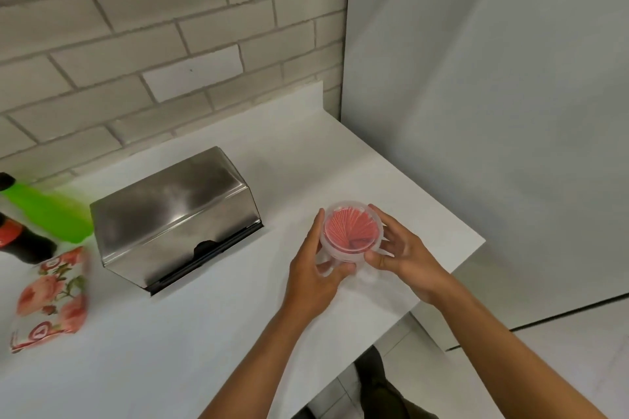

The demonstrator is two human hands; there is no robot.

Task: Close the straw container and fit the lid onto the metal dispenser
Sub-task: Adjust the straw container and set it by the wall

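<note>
1. At the far left of the white worktop [190, 333], a dark bottle with a red label [23, 241] and a green bottle [47, 211] are lying near the brick wall, both blurred and partly cut off by the frame edge.
2. Just in front of them, a flower-printed packet [51, 299] is resting on the worktop.
3. To its right, the metal dispenser [173, 214] is sitting with its sloped steel top closed over a dark slot along the front; you are not touching it.
4. Further right, well apart from the dispenser, your left hand [313, 269] is cupping the left side of the straw container [350, 231], fingers curled around its clear wall.
5. The container is standing near the worktop's right edge, red straws showing through its round clear top; whether the lid is fully seated, you cannot tell.
6. Your right hand [405, 255] is gripping the container's right side, thumb pressing near the lower rim and fingers wrapping the far side.
</note>
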